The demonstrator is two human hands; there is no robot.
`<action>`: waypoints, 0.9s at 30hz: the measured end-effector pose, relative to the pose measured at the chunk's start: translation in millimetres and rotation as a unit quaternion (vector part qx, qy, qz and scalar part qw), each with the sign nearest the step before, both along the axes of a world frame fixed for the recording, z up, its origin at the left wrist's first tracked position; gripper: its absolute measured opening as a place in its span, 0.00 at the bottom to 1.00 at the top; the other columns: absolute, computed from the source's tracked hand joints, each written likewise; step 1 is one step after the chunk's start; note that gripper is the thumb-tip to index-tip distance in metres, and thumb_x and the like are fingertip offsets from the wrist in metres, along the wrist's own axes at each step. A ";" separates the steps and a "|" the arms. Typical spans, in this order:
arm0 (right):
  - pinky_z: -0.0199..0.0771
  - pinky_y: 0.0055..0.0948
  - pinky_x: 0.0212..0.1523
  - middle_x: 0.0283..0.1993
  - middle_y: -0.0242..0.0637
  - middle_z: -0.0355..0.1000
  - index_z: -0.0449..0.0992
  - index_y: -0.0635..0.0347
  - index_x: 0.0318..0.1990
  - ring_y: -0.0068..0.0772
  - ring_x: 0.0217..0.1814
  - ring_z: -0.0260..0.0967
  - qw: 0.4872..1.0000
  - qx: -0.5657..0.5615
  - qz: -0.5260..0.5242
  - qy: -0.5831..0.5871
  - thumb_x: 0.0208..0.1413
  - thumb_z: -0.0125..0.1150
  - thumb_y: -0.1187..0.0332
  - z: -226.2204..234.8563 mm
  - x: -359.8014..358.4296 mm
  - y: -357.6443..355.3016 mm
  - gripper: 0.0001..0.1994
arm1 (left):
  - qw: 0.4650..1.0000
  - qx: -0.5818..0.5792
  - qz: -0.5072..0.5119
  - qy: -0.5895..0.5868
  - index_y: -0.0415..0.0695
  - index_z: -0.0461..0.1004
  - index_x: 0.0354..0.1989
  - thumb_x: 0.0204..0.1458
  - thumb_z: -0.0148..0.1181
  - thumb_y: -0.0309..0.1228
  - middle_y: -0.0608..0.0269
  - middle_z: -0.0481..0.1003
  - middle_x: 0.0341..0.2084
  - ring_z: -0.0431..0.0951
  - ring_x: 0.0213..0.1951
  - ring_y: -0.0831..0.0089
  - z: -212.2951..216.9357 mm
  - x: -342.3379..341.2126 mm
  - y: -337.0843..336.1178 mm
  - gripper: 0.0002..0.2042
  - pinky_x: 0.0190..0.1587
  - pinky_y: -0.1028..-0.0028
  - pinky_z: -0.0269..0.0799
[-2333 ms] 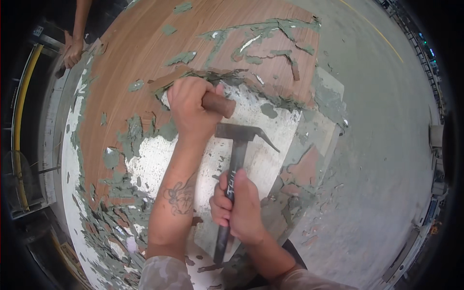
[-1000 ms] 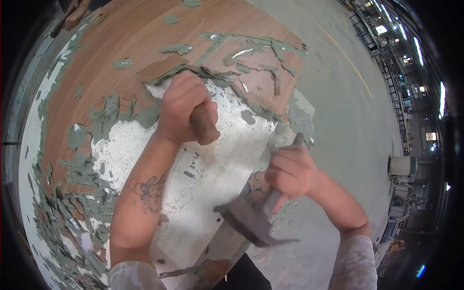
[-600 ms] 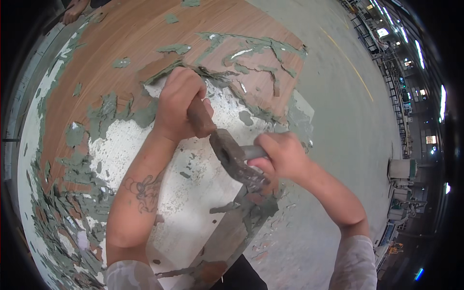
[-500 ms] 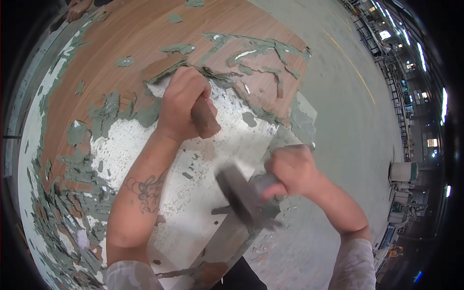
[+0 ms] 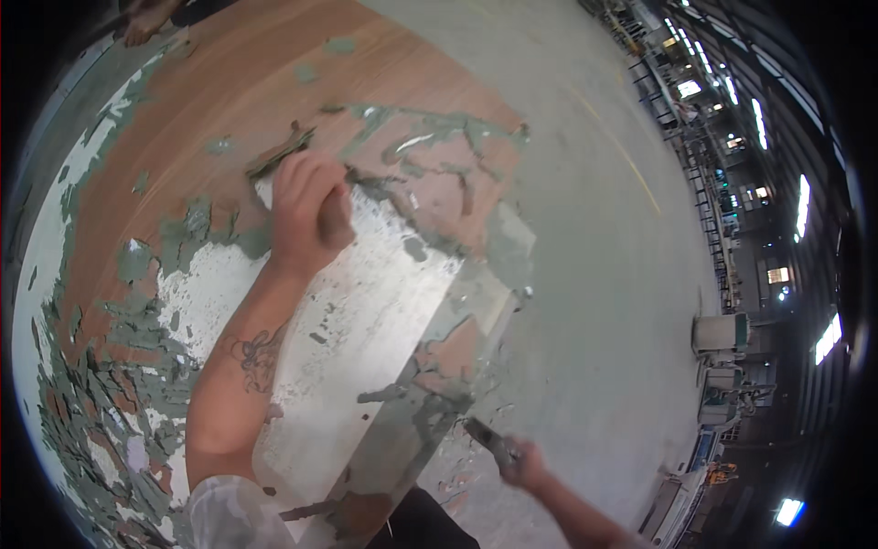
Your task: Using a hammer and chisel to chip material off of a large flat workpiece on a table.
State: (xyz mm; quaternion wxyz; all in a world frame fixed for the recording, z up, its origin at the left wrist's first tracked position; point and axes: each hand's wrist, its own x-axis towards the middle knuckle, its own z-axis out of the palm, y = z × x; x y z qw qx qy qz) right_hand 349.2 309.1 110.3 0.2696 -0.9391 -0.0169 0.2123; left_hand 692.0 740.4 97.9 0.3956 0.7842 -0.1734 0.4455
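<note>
My left hand (image 5: 300,206) is wrapped round a brown wooden handle (image 5: 337,225). The tool's working end is hidden by the hand and the lifted layer. It meets the edge of the wood-grain sheet (image 5: 219,82), where a curled green-backed strip (image 5: 282,152) stands up. Below the hand lies a bare pale, speckled surface (image 5: 366,293). Away to the lower right, my right hand (image 5: 525,465) grips a dark hammer (image 5: 489,439), held out past the board's right edge and slightly blurred.
Torn green and brown flakes (image 5: 137,375) litter the left side. Another person's hand (image 5: 142,26) is at the far left edge of the board. Grey floor (image 5: 585,274) stretches to the right, with machines (image 5: 721,334) and racks beyond it.
My right hand has swung the hammer down and away from the left hand, toward the lower edge. My left hand keeps its grip; the whole view has shifted somewhat.
</note>
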 end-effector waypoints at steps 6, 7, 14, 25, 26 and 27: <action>0.70 0.50 0.31 0.26 0.56 0.72 0.76 0.66 0.33 0.59 0.29 0.74 0.946 -0.116 -0.294 0.075 0.64 0.58 0.58 44.2 -250.1 -63.4 0.17 | 0.948 -0.303 0.017 0.094 0.42 0.76 0.35 0.58 0.63 0.27 0.60 0.80 0.38 0.80 0.45 0.68 -6.9 23.8 58.6 0.04 0.49 0.68 0.74; 0.71 0.51 0.36 0.32 0.58 0.73 0.76 0.64 0.39 0.60 0.35 0.74 0.927 -0.157 -0.323 0.113 0.66 0.55 0.55 61.3 -299.2 -76.1 0.18 | 0.928 -0.331 0.067 0.160 0.42 0.76 0.36 0.57 0.65 0.27 0.61 0.81 0.36 0.80 0.44 0.71 16.8 31.3 79.2 0.04 0.48 0.71 0.74; 0.73 0.54 0.48 0.46 0.59 0.77 0.76 0.61 0.53 0.61 0.50 0.74 0.884 -0.228 -0.373 0.165 0.69 0.47 0.47 58.6 -444.6 -167.9 0.25 | 0.922 -0.205 0.083 0.318 0.37 0.79 0.42 0.55 0.68 0.34 0.51 0.83 0.37 0.83 0.38 0.62 108.3 93.1 127.9 0.13 0.43 0.64 0.78; 0.70 0.47 0.33 0.29 0.50 0.76 0.76 0.65 0.34 0.45 0.31 0.73 0.937 -0.068 -0.343 0.021 0.68 0.52 0.53 -4.0 -338.6 -224.4 0.21 | 0.793 0.279 0.087 0.534 0.60 0.78 0.52 0.46 0.69 0.43 0.50 0.82 0.37 0.82 0.45 0.48 93.0 28.1 14.5 0.22 0.48 0.53 0.78; 0.70 0.46 0.31 0.27 0.49 0.75 0.76 0.66 0.33 0.44 0.29 0.73 0.939 -0.049 -0.341 0.009 0.68 0.52 0.54 -13.6 -319.1 -227.2 0.21 | 0.788 0.287 0.128 0.530 0.62 0.77 0.53 0.49 0.66 0.40 0.50 0.82 0.36 0.82 0.46 0.48 102.3 25.0 8.5 0.20 0.48 0.52 0.78; 0.70 0.45 0.30 0.26 0.48 0.75 0.76 0.66 0.31 0.42 0.27 0.73 0.941 -0.031 -0.338 -0.003 0.68 0.53 0.54 -22.8 -298.7 -229.5 0.22 | 0.787 0.293 0.136 0.526 0.62 0.77 0.53 0.49 0.66 0.40 0.50 0.82 0.36 0.82 0.46 0.48 108.8 26.9 7.6 0.20 0.48 0.52 0.78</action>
